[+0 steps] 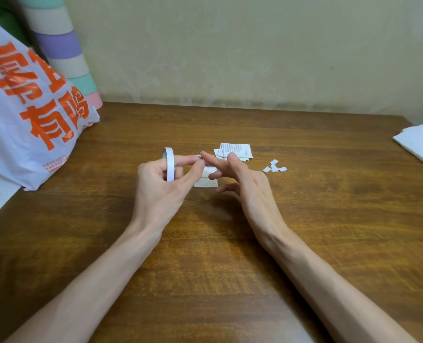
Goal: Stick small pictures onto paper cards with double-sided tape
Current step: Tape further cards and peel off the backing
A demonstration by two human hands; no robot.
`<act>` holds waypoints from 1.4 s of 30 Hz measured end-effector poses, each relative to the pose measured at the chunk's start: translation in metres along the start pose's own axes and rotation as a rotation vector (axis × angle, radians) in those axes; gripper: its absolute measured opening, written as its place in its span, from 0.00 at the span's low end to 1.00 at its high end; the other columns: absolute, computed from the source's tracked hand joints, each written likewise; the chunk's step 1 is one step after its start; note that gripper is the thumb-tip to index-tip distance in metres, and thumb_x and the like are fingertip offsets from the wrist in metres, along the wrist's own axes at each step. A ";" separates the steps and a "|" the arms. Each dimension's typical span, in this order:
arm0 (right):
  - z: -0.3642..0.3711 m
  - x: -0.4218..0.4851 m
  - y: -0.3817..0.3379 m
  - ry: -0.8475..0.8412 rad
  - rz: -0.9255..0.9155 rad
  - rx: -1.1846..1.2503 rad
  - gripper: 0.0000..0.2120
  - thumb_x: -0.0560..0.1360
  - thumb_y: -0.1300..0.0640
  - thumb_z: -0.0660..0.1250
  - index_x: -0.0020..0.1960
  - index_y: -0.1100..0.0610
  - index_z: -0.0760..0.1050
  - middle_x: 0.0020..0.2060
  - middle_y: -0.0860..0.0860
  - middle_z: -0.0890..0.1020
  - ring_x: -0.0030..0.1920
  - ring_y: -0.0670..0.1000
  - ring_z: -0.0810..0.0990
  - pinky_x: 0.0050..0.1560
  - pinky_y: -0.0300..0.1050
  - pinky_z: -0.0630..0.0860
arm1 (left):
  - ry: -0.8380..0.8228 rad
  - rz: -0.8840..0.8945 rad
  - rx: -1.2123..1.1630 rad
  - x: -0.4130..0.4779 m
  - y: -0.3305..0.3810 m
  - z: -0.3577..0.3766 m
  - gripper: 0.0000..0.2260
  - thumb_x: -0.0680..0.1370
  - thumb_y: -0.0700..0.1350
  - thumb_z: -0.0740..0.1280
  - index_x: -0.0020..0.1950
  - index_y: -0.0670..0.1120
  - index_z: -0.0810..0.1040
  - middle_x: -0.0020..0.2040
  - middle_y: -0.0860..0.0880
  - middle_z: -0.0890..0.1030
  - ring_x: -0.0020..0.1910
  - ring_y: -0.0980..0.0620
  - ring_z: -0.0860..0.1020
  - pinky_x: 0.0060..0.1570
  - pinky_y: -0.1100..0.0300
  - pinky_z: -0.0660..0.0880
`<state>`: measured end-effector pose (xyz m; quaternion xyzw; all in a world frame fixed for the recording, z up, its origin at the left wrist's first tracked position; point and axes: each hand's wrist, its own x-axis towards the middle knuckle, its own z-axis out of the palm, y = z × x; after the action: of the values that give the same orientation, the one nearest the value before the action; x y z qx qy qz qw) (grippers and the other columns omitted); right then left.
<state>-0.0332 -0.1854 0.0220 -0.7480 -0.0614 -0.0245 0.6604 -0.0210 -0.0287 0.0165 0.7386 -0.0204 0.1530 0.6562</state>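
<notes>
Wooden table (205,243), card (205,183) half hidden behind fingers (212,164)

Left hand (161,188) curled, right hand (245,184) splayed.

plain cream-yellow wall (255,45) at the back, kinda blotchy with faint swirly marks, scuffed along the bottom where it meets the table (230,268). the table is dark brown wood grain and fills most of the view. on the left sits a white plastic bag (20,120) with big orange characters, and behind it a tall striped roll (62,45) in pastel purple, cream, mint and pink. at the far right edge there's a stack of white sheets (418,144). light is soft and even, shadows faint.
</notes>
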 end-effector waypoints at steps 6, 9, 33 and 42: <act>0.000 0.000 0.000 0.001 -0.002 0.009 0.21 0.88 0.48 0.52 0.64 0.48 0.84 0.58 0.42 0.86 0.53 0.40 0.81 0.62 0.56 0.78 | 0.004 0.001 -0.006 0.000 0.001 0.000 0.03 0.78 0.48 0.77 0.50 0.50 0.89 0.25 0.56 0.62 0.28 0.57 0.60 0.37 0.67 0.72; 0.001 -0.001 0.001 -0.003 -0.007 0.003 0.21 0.88 0.48 0.53 0.63 0.47 0.84 0.57 0.42 0.86 0.53 0.40 0.80 0.62 0.57 0.77 | 0.005 0.004 -0.004 0.000 0.001 0.000 0.03 0.77 0.47 0.77 0.49 0.50 0.89 0.26 0.55 0.61 0.28 0.56 0.60 0.37 0.65 0.72; 0.002 0.001 0.003 -0.004 -0.011 -0.002 0.20 0.88 0.47 0.53 0.62 0.44 0.85 0.57 0.43 0.87 0.53 0.42 0.80 0.63 0.61 0.77 | 0.015 0.002 0.000 0.000 0.000 0.000 0.02 0.77 0.47 0.77 0.49 0.51 0.89 0.25 0.57 0.63 0.28 0.57 0.61 0.41 0.64 0.75; 0.002 0.001 0.002 -0.004 -0.005 0.003 0.21 0.89 0.47 0.53 0.62 0.44 0.85 0.58 0.44 0.87 0.54 0.44 0.80 0.64 0.64 0.76 | 0.009 0.010 0.006 0.001 0.000 0.000 0.02 0.78 0.45 0.76 0.48 0.50 0.89 0.26 0.56 0.62 0.27 0.57 0.60 0.38 0.69 0.72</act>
<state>-0.0318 -0.1837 0.0196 -0.7468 -0.0646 -0.0243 0.6615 -0.0204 -0.0281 0.0168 0.7399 -0.0207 0.1598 0.6531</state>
